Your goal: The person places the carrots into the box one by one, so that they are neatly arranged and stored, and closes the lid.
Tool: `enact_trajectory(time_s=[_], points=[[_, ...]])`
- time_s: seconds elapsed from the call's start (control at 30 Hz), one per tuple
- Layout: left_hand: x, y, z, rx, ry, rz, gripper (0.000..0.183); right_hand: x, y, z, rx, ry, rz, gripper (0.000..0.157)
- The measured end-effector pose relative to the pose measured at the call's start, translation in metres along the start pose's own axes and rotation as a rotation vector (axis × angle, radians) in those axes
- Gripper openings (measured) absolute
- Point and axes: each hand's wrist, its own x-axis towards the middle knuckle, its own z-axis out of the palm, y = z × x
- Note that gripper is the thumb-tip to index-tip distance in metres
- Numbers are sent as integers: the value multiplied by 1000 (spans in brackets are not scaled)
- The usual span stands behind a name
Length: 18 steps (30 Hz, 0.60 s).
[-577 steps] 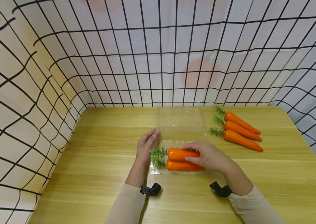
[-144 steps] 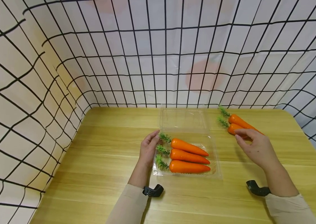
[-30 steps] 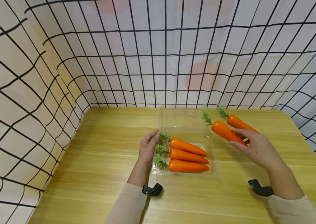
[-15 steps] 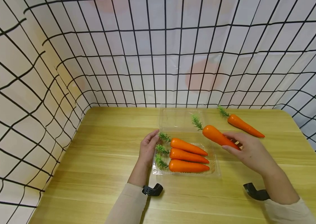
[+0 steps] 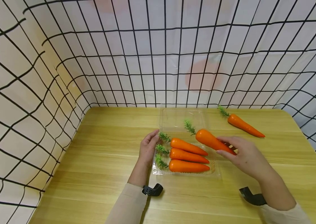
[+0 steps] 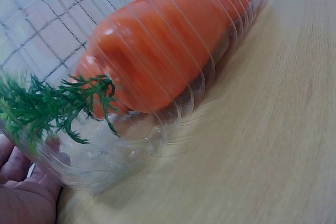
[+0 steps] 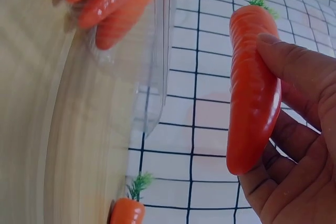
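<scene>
My right hand (image 5: pixel 243 155) holds a carrot (image 5: pixel 209 139) by its tapered end, thumb on one side and fingers on the other. The carrot is raised above the right side of a clear plastic clamshell box (image 5: pixel 215 169), its leafy top pointing to the far left. Three carrots (image 5: pixel 188 155) lie side by side in the box, green tops to the left. With thumb and fingers, my left hand (image 5: pixel 148 147) holds the box's left edge near the hinge; its fingertips show partly through the plastic in the left wrist view.
Another carrot (image 5: pixel 244 125) lies on the wooden table (image 5: pixel 104 155) at the back right. The open box lid (image 5: pixel 183 119) lies back toward the grid-patterned cloth wall (image 5: pixel 146 62), which bounds the table behind and at the sides.
Compared with a second ago, my right hand has carried the held carrot leftward and nearer, from beside the back-right carrot to over the box's right side. The left hand stays at the box edge.
</scene>
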Motion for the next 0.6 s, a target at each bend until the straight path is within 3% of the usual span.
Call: enact_trajectory(time_s=[0.33, 0.6], points=[[0, -2, 0, -12, 3, -8, 38, -3, -13, 9, 24, -10, -87, 46], [1, -1, -1, -7, 2, -8, 38, -4, -26, 19, 47, -61, -101, 48]])
